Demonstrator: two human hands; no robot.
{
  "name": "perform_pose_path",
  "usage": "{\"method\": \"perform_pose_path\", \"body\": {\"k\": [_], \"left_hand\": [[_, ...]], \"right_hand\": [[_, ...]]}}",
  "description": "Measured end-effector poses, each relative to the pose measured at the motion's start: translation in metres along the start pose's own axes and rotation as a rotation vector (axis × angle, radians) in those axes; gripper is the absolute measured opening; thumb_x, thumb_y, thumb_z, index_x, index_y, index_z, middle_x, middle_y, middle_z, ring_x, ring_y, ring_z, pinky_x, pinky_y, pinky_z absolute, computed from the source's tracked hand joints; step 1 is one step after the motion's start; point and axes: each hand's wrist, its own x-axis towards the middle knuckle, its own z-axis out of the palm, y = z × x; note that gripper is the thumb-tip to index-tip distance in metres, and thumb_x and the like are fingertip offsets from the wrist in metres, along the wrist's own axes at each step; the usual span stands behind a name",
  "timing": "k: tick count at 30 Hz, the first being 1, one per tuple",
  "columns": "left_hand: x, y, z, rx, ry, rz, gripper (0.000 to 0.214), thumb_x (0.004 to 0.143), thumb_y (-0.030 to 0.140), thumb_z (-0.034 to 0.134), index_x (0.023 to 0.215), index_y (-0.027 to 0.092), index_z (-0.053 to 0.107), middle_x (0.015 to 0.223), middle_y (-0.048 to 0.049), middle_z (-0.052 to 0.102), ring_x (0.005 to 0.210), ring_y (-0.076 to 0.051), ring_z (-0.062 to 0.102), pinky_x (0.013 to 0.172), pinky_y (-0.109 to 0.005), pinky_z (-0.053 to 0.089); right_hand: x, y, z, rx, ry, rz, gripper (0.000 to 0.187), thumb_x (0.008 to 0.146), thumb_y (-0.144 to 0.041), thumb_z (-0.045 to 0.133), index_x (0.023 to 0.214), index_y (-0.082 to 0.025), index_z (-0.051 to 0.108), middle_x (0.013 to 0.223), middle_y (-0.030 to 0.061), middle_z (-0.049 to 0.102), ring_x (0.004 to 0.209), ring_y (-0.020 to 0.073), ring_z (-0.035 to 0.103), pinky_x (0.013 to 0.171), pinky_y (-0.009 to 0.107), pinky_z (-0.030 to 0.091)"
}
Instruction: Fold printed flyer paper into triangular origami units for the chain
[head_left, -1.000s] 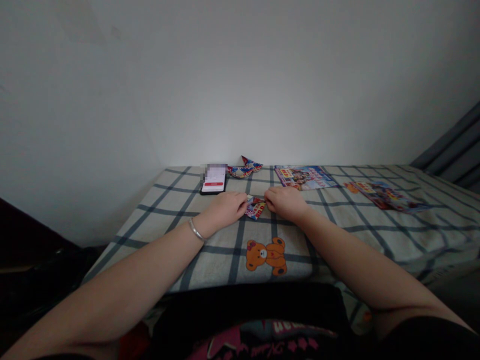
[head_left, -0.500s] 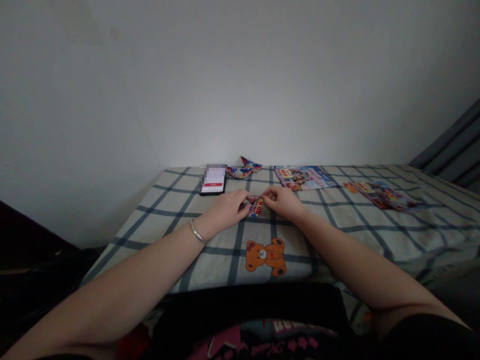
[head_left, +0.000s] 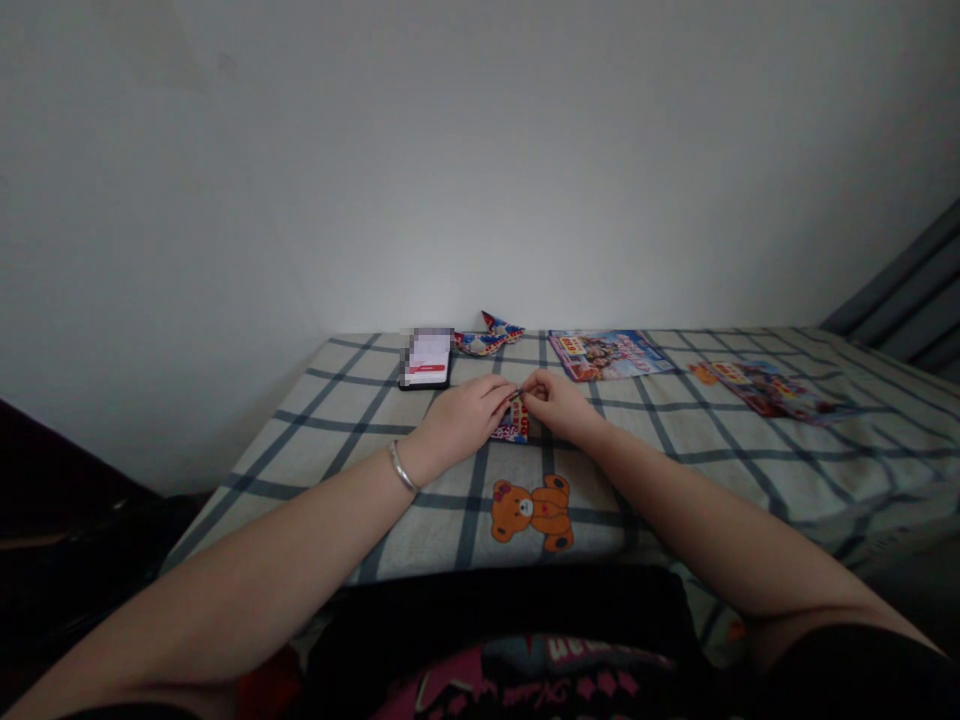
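Observation:
Low over the checked cloth, both hands meet at a small piece of folded, colourfully printed paper with red and yellow lettering. My left hand, with a silver bangle on its wrist, has its fingers closed at the paper's upper left part and covers some of it. From the other side, my right hand pinches the paper's top edge between thumb and fingers. The fingertips of the two hands nearly touch there. The exact fold under the fingers is too small to make out.
A phone with a lit screen stands left of a folded printed paper shape near the wall. To the right lie a printed leaflet and a second leaflet. A checked cloth with bear prints covers the surface.
My left hand has shifted right, and its fingers now sit closer to my right hand's. More of the paper's lower part shows below the fingers.

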Motion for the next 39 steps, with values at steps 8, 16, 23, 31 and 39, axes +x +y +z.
{"method": "perform_pose_path", "body": {"k": [8,16,23,31,39], "left_hand": [[-0.001,0.0,0.0,-0.027,-0.003,0.009,0.032,0.099,0.023,0.039,0.123,0.015,0.059,0.122,-0.0106,0.063,0.108,-0.02,0.061,0.097,-0.038,0.052],[0.0,0.0,0.001,-0.097,0.018,-0.013,0.034,0.101,0.025,0.035,0.12,0.014,0.061,0.119,-0.0108,0.065,0.109,-0.02,0.061,0.098,-0.038,0.051],[0.0,-0.002,0.002,-0.137,0.021,-0.012,0.034,0.102,0.025,0.034,0.122,0.015,0.059,0.12,-0.0096,0.063,0.111,-0.019,0.059,0.1,-0.037,0.049],[-0.001,-0.005,0.003,0.012,-0.019,-0.023,0.034,0.101,0.03,0.037,0.124,0.018,0.06,0.096,-0.0071,0.055,0.084,-0.017,0.056,0.077,-0.03,0.05],[-0.001,-0.005,0.003,0.04,-0.069,0.087,0.027,0.098,0.024,0.046,0.121,0.016,0.059,0.1,-0.0075,0.059,0.09,-0.018,0.057,0.08,-0.031,0.05]], "right_hand": [[-0.008,-0.008,-0.002,-0.234,0.079,-0.053,0.002,0.078,-0.022,0.056,0.077,-0.021,0.055,0.068,-0.0017,0.062,0.062,0.0136,0.055,0.055,0.023,0.037],[-0.01,-0.009,-0.002,-0.398,0.147,-0.121,0.006,0.08,-0.027,0.055,0.078,-0.022,0.057,0.07,-0.0003,0.065,0.063,0.0147,0.055,0.057,0.024,0.035],[-0.011,-0.01,-0.003,-0.413,0.166,-0.151,0.01,0.082,-0.027,0.052,0.075,-0.022,0.057,0.068,-0.0007,0.063,0.062,0.0146,0.055,0.057,0.024,0.034],[-0.004,-0.002,-0.007,-0.235,0.055,-0.1,0.008,0.08,-0.025,0.054,0.075,-0.02,0.059,0.068,-0.0015,0.062,0.063,0.0136,0.055,0.058,0.023,0.038],[0.0,0.01,-0.013,-0.216,-0.043,-0.063,0.01,0.079,-0.023,0.058,0.08,-0.019,0.067,0.073,-0.0012,0.068,0.068,0.0131,0.059,0.061,0.022,0.039]]}}
